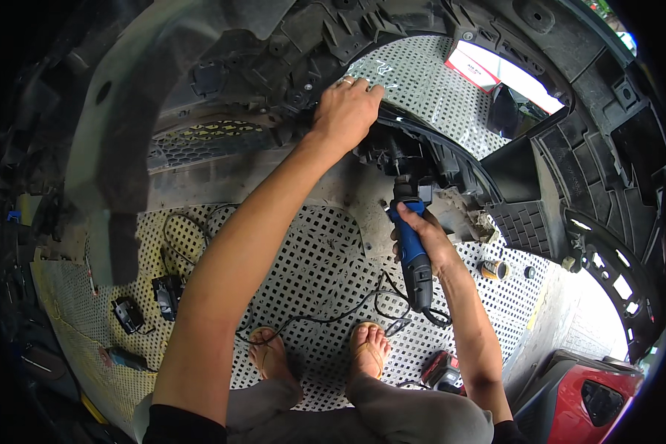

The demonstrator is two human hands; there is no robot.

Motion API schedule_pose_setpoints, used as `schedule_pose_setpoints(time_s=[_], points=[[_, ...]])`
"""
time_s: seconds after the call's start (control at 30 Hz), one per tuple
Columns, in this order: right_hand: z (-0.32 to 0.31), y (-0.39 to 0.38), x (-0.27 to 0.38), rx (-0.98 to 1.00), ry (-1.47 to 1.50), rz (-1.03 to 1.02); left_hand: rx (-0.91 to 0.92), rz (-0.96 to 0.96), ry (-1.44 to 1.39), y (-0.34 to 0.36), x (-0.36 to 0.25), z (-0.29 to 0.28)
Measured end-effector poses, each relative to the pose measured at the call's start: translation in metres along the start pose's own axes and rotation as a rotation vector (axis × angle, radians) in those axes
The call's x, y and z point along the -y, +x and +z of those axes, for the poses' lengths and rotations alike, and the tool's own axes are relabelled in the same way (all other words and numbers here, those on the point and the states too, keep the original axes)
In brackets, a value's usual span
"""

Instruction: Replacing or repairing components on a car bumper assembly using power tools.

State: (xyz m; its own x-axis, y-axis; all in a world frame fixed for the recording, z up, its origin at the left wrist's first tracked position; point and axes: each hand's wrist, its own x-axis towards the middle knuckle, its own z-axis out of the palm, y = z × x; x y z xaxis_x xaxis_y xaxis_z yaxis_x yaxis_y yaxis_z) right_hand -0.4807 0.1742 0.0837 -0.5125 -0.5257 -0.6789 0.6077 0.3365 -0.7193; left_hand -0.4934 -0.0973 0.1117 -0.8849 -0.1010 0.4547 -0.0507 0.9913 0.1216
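A large black plastic car bumper (570, 163) arches over the top and sides of my view, its inside showing clips, brackets and mesh grilles. My left hand (345, 115) has its fingers curled on the bumper's edge beside an oval opening, through which the perforated floor shows. My right hand (425, 237) is closed around a corded blue-and-black power tool (418, 263). The tool's thin tip points away from me at a dark bracket (383, 152) under that edge; I cannot tell whether they touch.
Small black devices (166, 297), a cordless tool (442, 368), a can (493, 269) and cables lie on the perforated mat (318, 244) around my sandalled feet (366, 351). A red-and-white box (470, 66) shows through the opening. A red car part (577, 392) is at lower right.
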Motion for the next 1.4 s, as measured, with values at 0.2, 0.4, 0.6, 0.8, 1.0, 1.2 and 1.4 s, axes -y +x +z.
schedule_pose_setpoints(time_s=[0.2, 0.4, 0.6, 0.8, 1.0, 1.2, 1.4], points=[[0.0014, -0.0033, -0.0005, -0.005, -0.005, -0.001, 0.003, -0.005, 0.013, 0.0005, -0.0002, 0.0004], [0.0004, -0.0011, -0.0025, 0.008, 0.001, 0.004, -0.001, -0.005, 0.009, 0.0002, 0.0006, 0.0015], [0.0024, -0.0039, 0.0, -0.014, -0.018, -0.011, -0.002, 0.001, 0.013, 0.0004, 0.0007, 0.0008], [0.0014, -0.0029, -0.0001, -0.003, -0.029, -0.005, -0.008, -0.004, 0.016, 0.0005, 0.0004, 0.0017], [0.0018, -0.0037, -0.0003, -0.006, -0.036, -0.007, -0.011, -0.004, 0.014, 0.0005, 0.0001, 0.001], [0.0017, -0.0043, 0.0016, -0.012, -0.036, -0.001, -0.011, -0.004, 0.019, 0.0003, -0.0014, 0.0005], [0.0041, -0.0047, 0.0024, -0.017, -0.035, -0.002, -0.023, 0.0, 0.016, -0.0005, 0.0011, 0.0009]])
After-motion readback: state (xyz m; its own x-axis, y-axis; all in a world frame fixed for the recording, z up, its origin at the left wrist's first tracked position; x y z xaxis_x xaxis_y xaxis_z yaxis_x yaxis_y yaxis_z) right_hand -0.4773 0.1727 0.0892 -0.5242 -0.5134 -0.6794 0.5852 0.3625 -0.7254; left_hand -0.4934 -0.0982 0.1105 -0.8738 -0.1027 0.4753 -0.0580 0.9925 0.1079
